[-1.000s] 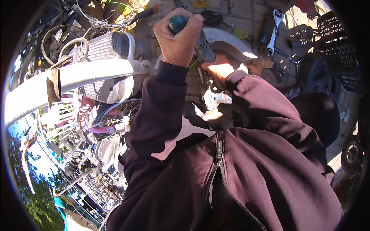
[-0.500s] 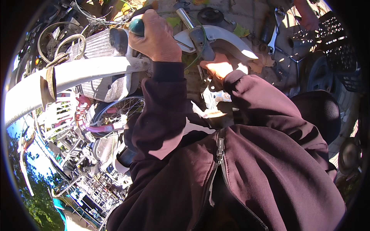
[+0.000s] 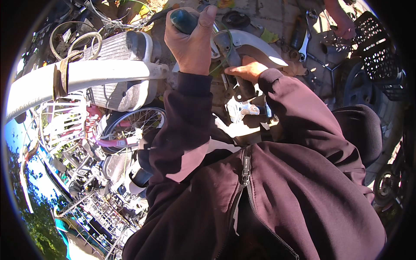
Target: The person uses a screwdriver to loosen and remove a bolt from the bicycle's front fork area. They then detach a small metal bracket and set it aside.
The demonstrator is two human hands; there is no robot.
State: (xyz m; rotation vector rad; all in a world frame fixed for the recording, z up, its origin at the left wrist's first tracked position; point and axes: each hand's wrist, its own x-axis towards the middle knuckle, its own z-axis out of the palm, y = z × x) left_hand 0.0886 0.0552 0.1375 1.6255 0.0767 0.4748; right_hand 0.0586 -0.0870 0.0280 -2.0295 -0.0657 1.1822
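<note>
Upright in my closed left hand point(image 3: 190, 47) is a tool with a rounded dark green handle point(image 3: 183, 21); its working end is hidden. My right hand point(image 3: 248, 70) lies closed around a grey metal tube point(image 3: 233, 58), with one finger stretched along it. Beside that tube curves a white fender point(image 3: 255, 43), and a thin green cable point(image 3: 226, 54) loops past it. Below my right hand sits a shiny metal bracket-like part point(image 3: 242, 110). A thick white frame tube point(image 3: 99, 78) runs left from near my left wrist, over a grey ribbed footboard point(image 3: 130, 97).
Wrenches point(image 3: 307, 39) and a three-armed socket wrench point(image 3: 331, 67) lie on the paving at right, near a black perforated crate point(image 3: 377, 47). Another person's hand point(image 3: 344, 26) shows at upper right. A spoked wheel point(image 3: 136, 123) and wire baskets point(image 3: 97, 219) stand at left.
My left hand has moved right, and the green handle has tilted with it; its thumb now points up. My right hand has shifted slightly, one finger now straighter.
</note>
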